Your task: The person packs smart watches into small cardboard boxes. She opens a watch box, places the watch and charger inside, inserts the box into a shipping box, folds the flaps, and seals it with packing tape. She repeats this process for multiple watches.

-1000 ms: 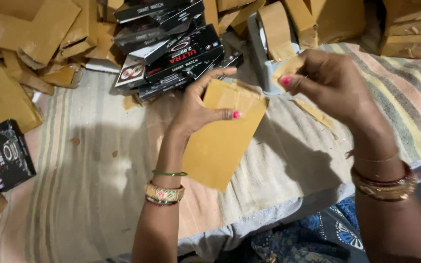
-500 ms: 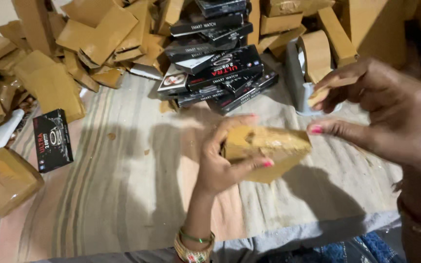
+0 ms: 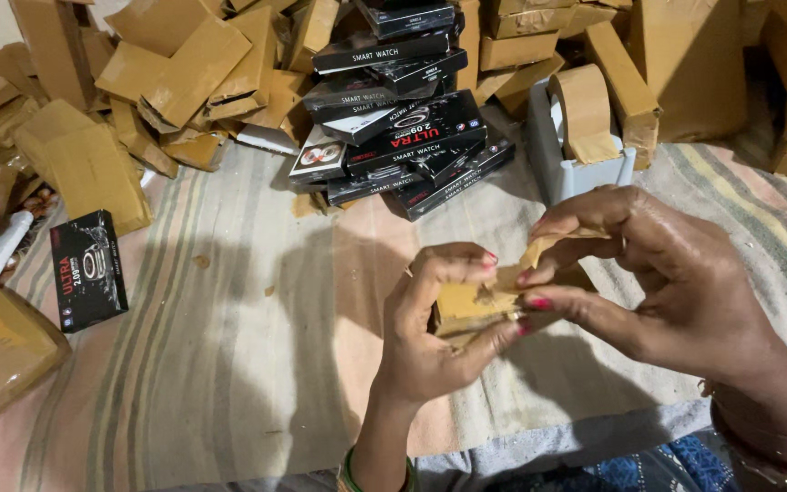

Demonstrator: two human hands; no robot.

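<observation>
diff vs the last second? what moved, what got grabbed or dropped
The flat brown paper envelope, held open in the left hand a second ago, is now folded into a small wad. The right hand has come in and pinches its top edge. Both grips stayed on it. The black box stack and tape dispenser lie unchanged.

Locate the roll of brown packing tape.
The roll of brown packing tape sits in a grey dispenser at upper right, beside the pile of black boxes.

Warm, moderately bright light is falling from above, casting soft shadows of the hands onto the striped cloth (image 3: 229,364). Focus is staying sharp centrally; edges are showing slight wide-angle stretching.
</observation>
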